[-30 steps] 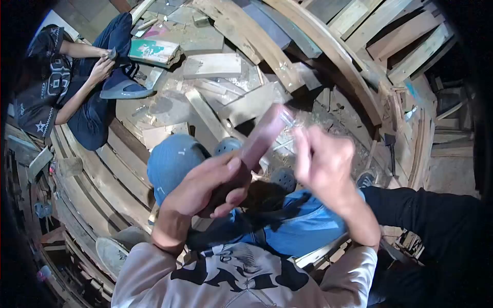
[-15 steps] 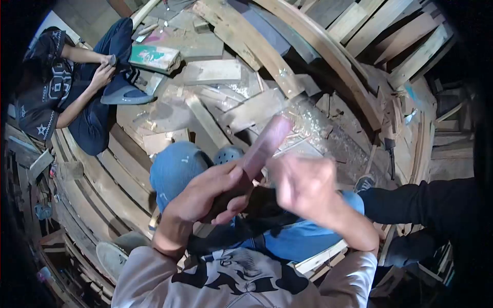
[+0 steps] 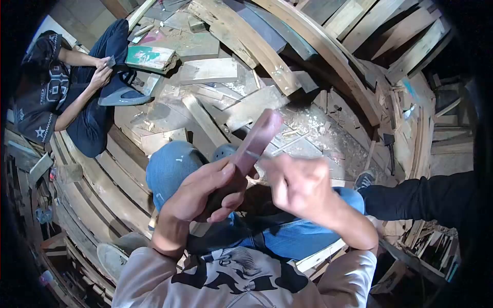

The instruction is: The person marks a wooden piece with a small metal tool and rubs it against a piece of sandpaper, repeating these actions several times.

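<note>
A reddish-brown, smooth elongated piece (image 3: 257,141) with a rounded tip points up and away, above my lap. My left hand (image 3: 205,190) is wrapped round its lower part, thumb on top and fingers beneath. Just to the right of the piece is my right hand (image 3: 303,182), its fingers curled together and blurred by motion. Whatever those fingers hold, if anything, is hidden or too small to name. A thin light mark crosses the middle of the piece.
At the left a person (image 3: 56,87) sits holding a small item in both hands. Boards (image 3: 208,70) and wood scraps lie on the floor ahead. Long planks (image 3: 97,190) run along the left. A dark-trousered leg (image 3: 416,203) reaches in from the right.
My right hand has shifted slightly left and down beside the piece, which has also moved slightly left in view. The leg at the right has moved up a little, showing more wood scraps below.
</note>
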Demonstrator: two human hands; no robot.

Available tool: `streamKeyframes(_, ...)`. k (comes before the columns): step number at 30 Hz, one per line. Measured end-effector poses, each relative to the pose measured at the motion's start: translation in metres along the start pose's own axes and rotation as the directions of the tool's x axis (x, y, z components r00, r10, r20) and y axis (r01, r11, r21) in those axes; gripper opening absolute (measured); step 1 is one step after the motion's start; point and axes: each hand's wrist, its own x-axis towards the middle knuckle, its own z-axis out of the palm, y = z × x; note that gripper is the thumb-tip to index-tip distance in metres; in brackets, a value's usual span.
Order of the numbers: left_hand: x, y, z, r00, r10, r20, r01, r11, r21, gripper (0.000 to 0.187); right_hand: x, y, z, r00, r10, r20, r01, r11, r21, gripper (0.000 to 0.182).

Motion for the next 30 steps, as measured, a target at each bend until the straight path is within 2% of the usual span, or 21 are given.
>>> streamKeyframes(1,-0.001,-0.002,0.000,1.000,0.006,-0.030,-0.006,1.000,-0.003,0.044,0.007,0.011,0.000,0.997,-0.015,-0.074,0.009,0.998,-0.068,0.027)
streamKeyframes(3,-0.006,-0.003,-0.004,0.999,-0.040,-0.016,0.039,0.999,-0.022,0.044,0.015,0.018,-0.009,0.994,0.042,-0.099,-0.058,0.985,-0.165,0.026)
streamKeyframes(4,-0.006,-0.001,-0.003,0.999,-0.021,0.030,0.021,1.000,-0.014,0.043,0.010,0.007,-0.007,0.995,0.029,-0.091,-0.037,0.995,-0.094,0.026)
streamKeyframes(6,-0.002,0.002,-0.003,0.993,0.014,0.118,-0.018,0.999,0.034,0.044,0.001,0.006,0.002,0.998,-0.055,-0.043,0.052,0.997,-0.065,0.025)
streamKeyframes(7,-0.001,0.002,-0.003,0.993,0.012,0.115,-0.016,0.999,0.032,0.044,0.002,0.007,0.002,0.998,-0.063,-0.029,0.061,0.997,-0.041,0.024)
streamKeyframes(9,-0.002,-0.002,-0.002,1.000,0.004,-0.008,-0.004,1.000,0.015,0.044,0.016,0.017,-0.009,0.992,0.041,-0.116,-0.063,0.980,-0.187,0.023)
streamKeyframes(10,-0.003,0.000,0.000,1.000,0.004,-0.010,-0.004,0.999,0.045,0.046,0.013,0.013,-0.008,0.994,0.061,-0.096,-0.077,0.983,-0.167,0.023)
streamKeyframes(13,-0.003,0.004,0.003,0.998,0.017,0.055,-0.017,1.000,0.002,0.046,0.003,-0.003,0.000,0.998,-0.059,-0.009,0.059,0.998,-0.019,0.019)
streamKeyframes(14,-0.001,0.001,0.001,1.000,0.009,-0.030,-0.008,1.000,0.028,0.046,0.004,0.007,0.002,0.999,-0.026,-0.028,0.024,0.997,-0.073,0.017)
streamKeyframes(15,-0.003,-0.001,0.000,0.999,-0.002,-0.039,0.003,1.000,0.022,0.046,0.016,0.008,-0.006,0.997,0.057,-0.059,-0.063,0.992,-0.111,0.010)
streamKeyframes(17,-0.002,0.001,0.000,1.000,-0.006,-0.017,0.006,1.000,0.011,0.046,0.012,0.010,-0.005,0.994,0.084,-0.066,-0.092,0.989,-0.119,0.007)
streamKeyframes(19,0.002,0.004,0.000,1.000,0.011,-0.007,-0.011,1.000,0.022,0.046,-0.002,-0.004,0.004,1.000,-0.019,0.006,0.019,1.000,0.012,0.005)
streamKeyframes(20,0.002,0.003,-0.001,1.000,0.008,-0.014,-0.008,1.000,0.021,0.046,0.000,0.001,0.001,0.999,-0.031,0.033,0.031,1.000,-0.001,0.008)
streamKeyframes(21,-0.001,0.000,-0.003,1.000,0.000,-0.028,0.001,1.000,0.017,0.046,0.012,0.003,-0.007,0.999,-0.033,-0.005,0.032,0.990,-0.139,0.011)
streamKeyframes(23,-0.010,-0.003,-0.001,1.000,-0.020,-0.020,0.020,1.000,0.007,0.046,0.021,0.013,-0.020,0.997,0.064,-0.045,-0.072,0.976,-0.206,0.013)
streamKeyframes(24,-0.008,0.001,0.000,1.000,-0.007,0.012,0.007,1.000,0.019,0.046,0.015,0.003,-0.011,0.998,0.030,-0.051,-0.039,0.984,-0.173,0.014)
streamKeyframes(25,-0.005,0.005,0.001,0.999,0.008,0.046,-0.009,1.000,0.030,0.047,0.005,0.001,-0.002,0.998,-0.043,-0.046,0.041,0.998,-0.040,0.015)
streamKeyframes(27,0.000,0.003,0.001,1.000,0.016,0.027,-0.016,1.000,0.018,0.047,0.003,0.005,0.003,0.996,-0.083,-0.033,0.080,0.994,-0.073,0.018)
streamKeyframes(29,0.001,0.002,-0.002,1.000,-0.012,0.012,0.012,1.000,0.008,0.046,0.018,0.018,-0.008,0.990,0.056,-0.126,-0.081,0.977,-0.198,0.019)
streamKeyframes(30,-0.001,0.003,-0.001,1.000,-0.014,-0.004,0.014,1.000,0.024,0.046,0.018,0.016,-0.011,0.992,0.058,-0.112,-0.081,0.973,-0.214,0.022)
